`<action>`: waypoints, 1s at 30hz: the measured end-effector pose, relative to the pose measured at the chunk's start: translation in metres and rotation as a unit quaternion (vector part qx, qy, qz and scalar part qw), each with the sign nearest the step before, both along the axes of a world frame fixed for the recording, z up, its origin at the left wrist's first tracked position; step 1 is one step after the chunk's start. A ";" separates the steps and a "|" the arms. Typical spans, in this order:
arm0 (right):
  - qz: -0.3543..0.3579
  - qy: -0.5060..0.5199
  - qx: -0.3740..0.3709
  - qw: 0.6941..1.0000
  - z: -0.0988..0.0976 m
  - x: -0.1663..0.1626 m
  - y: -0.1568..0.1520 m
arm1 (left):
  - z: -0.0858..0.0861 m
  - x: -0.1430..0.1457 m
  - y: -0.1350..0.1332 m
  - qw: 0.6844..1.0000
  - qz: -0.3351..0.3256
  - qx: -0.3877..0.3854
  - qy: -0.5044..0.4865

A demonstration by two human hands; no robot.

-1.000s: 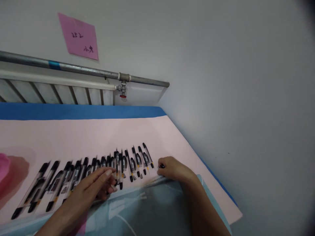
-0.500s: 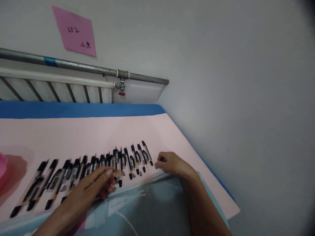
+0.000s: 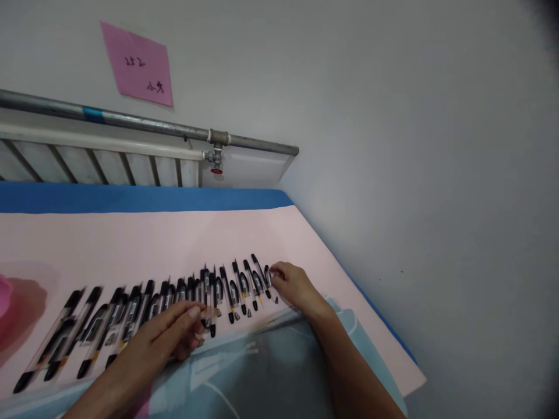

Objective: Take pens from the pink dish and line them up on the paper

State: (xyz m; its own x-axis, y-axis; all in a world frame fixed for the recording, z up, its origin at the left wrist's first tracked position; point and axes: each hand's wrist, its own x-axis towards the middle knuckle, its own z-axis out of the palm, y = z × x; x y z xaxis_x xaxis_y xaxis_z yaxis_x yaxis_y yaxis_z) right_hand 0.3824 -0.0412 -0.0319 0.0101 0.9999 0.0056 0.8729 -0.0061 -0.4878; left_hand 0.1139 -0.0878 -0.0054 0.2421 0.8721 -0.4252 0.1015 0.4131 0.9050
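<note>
A row of black-and-clear pens [image 3: 225, 291] lies on the pink table top, with black pen caps [image 3: 234, 293] between them and several small cone-shaped pen tips [image 3: 249, 313] near their lower ends. At the row's right end my right hand [image 3: 294, 285] pinches a black pen cap [image 3: 268, 274] beside the last pen. A small dark tip [image 3: 276, 300] lies just below those fingers. My left hand [image 3: 177, 329] rests at the table's near edge, fingers loosely bent and apart, close to the middle pens; it covers the lower ends of some.
A pink object [image 3: 4, 297], partly cut off, stands at the left edge. Behind the pink table top [image 3: 144, 244] run a blue border [image 3: 131, 199], a radiator [image 3: 105, 145] and a metal pipe [image 3: 152, 123]. A wall [image 3: 414, 174] closes the right side.
My right hand has moved slightly up and left, bringing the cap beside the last pen. A small tip now shows on the table below it. My left hand has barely moved.
</note>
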 end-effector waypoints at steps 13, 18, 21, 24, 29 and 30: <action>-0.003 0.021 0.020 1.000 -0.005 0.000 0.004 | 0.000 0.001 -0.001 0.999 0.045 0.020 -0.008; -0.044 0.011 0.021 0.999 0.001 0.000 0.008 | -0.019 -0.013 0.011 0.993 0.041 0.093 0.059; -0.044 0.028 0.026 0.998 0.010 -0.005 0.005 | -0.015 -0.025 0.018 0.959 0.028 0.221 0.175; -0.070 0.013 0.000 0.997 0.011 -0.004 0.007 | -0.001 -0.047 0.030 0.901 0.073 0.311 0.294; -0.081 0.027 -0.020 0.996 0.003 0.001 0.021 | 0.024 -0.117 0.042 0.799 0.258 0.291 0.458; -0.085 0.029 -0.026 0.996 0.003 0.001 0.022 | 0.027 -0.133 0.041 0.777 0.292 0.277 0.485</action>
State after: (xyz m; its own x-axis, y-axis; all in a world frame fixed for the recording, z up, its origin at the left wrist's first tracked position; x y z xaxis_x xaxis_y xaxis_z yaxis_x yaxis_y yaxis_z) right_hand 0.3836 -0.0192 -0.0284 0.1774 0.9828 -0.0515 0.8275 -0.1772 -0.5328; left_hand -0.0194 -0.0473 0.0221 -0.4630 0.8274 0.3179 0.7879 0.2198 0.5753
